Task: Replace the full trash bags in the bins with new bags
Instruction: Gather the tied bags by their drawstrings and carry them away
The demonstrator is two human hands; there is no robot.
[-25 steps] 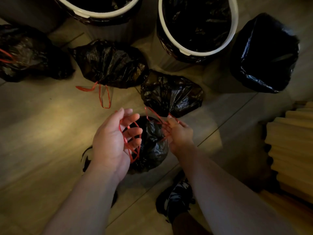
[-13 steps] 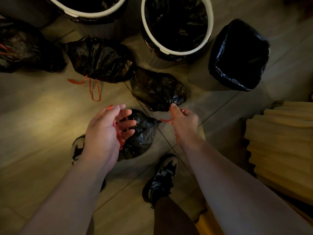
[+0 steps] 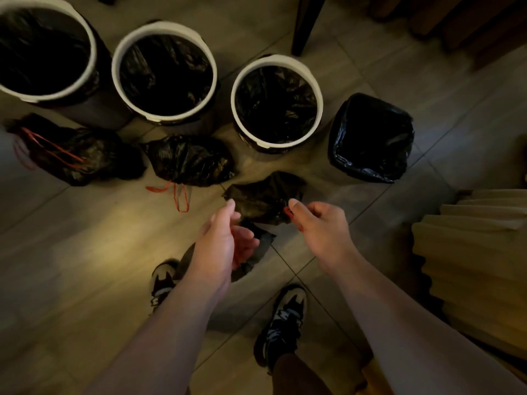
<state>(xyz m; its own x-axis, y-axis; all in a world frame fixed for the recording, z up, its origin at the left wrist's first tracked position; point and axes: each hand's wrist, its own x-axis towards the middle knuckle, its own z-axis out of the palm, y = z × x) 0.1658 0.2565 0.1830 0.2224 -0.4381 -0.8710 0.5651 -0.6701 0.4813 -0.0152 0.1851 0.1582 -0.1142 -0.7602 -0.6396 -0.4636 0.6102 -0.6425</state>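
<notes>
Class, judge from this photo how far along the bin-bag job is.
Done: all four bins show black liners; three full bags lie on the floor. In hand: the right hand pinches the red drawstring of the fourth bag, left hand open beside it. Left: tying it, removing the bags.

Four bins stand in a row, left to right: first bin (image 3: 92, 47), second bin (image 3: 162, 116), third bin (image 3: 275, 141), fourth bin (image 3: 370, 169). Before them lie the left bag (image 3: 82, 158), middle bag (image 3: 191, 161) and right bag (image 3: 265, 198). A fourth bag (image 3: 258, 252) lies nearer, just ahead of the left shoe (image 3: 163, 280).
</notes>
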